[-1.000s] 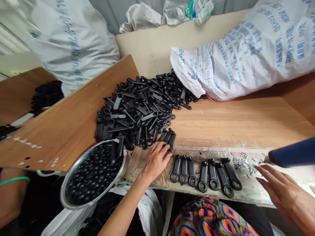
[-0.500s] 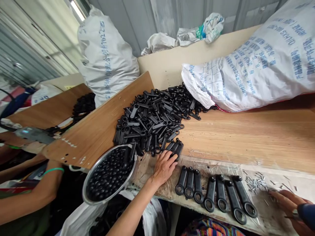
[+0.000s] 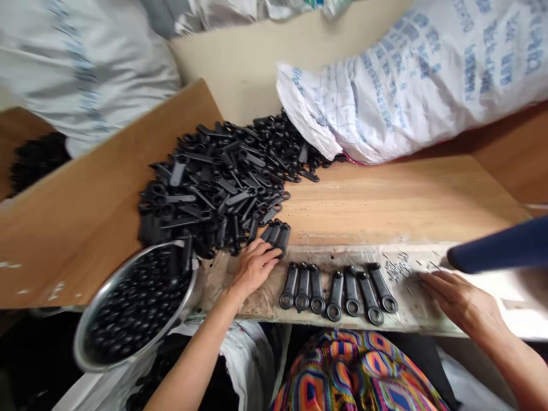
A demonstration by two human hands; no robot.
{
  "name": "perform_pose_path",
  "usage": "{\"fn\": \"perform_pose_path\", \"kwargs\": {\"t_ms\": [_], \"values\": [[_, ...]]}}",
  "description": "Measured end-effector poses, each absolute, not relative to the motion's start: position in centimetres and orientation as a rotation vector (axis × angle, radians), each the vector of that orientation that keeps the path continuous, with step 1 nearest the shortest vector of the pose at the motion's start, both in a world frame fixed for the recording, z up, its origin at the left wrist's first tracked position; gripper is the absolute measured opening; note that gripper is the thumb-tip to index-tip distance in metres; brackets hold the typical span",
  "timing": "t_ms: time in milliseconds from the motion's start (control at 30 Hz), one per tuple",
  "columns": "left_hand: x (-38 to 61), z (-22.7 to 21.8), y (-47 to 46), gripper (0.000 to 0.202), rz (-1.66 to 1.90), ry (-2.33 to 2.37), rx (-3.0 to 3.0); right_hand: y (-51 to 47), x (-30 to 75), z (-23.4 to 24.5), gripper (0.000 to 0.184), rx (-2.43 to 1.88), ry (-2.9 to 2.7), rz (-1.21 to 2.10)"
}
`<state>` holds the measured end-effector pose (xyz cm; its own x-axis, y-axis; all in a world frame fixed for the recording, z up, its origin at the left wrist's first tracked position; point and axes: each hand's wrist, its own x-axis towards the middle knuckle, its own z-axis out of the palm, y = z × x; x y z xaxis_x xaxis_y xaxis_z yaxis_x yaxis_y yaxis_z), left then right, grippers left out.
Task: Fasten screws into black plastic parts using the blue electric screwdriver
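Observation:
My left hand [image 3: 256, 267] lies at the near edge of a heap of black plastic lever-shaped parts [image 3: 218, 182], its fingertips on a small cluster of them [image 3: 274, 235]. Several matching parts stand side by side in a row [image 3: 338, 291] on a scuffed clear plastic sheet [image 3: 257, 291]. My right hand [image 3: 456, 299] hovers at the right end of that row, fingertips beside a scatter of small metal pins [image 3: 398, 268]. Neither hand shows a firmly gripped object.
A steel bowl [image 3: 81, 337] of round black pieces stands left of my left hand. White printed woven sacks [image 3: 411, 80] lean behind the heap, beside a sloping wooden board [image 3: 85, 217]. A dark blue long object [image 3: 500, 245] crosses above my right hand. Patterned cloth [image 3: 355, 371] lies below the bench.
The view has swung left and back toward the bench. My right hand has moved up from the lower right, closer to the pins. My left hand remains on the same cluster.

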<state>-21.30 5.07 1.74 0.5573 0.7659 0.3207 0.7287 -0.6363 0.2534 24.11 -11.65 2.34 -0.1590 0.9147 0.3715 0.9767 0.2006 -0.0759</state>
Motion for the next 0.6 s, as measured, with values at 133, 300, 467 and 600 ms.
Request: {"fn": "perform_pose_path", "kwargs": {"t_ms": [133, 300, 467, 600], "values": [[-21.4, 1.8, 5.4, 0.026, 0.577, 1.251, 2.741, -12.7, 23.3, 3.3, 0.028, -1.916, -2.27, -0.239], [-21.2, 1.8, 4.5, 0.032, 0.499, 1.359, 2.853, -12.9, 23.2, 3.9, 0.026, -1.885, -2.284, -0.31], [-20.8, 2.0, 3.8, 0.038, 0.471, 1.424, 2.872, -12.8, 23.1, 3.7, 0.022, -1.859, -2.224, -0.41], [-20.8, 2.2, 3.5, 0.039, 0.443, 1.487, 2.838, -13.0, 22.7, 3.7, 0.019, -1.845, -2.143, -0.412]]}}
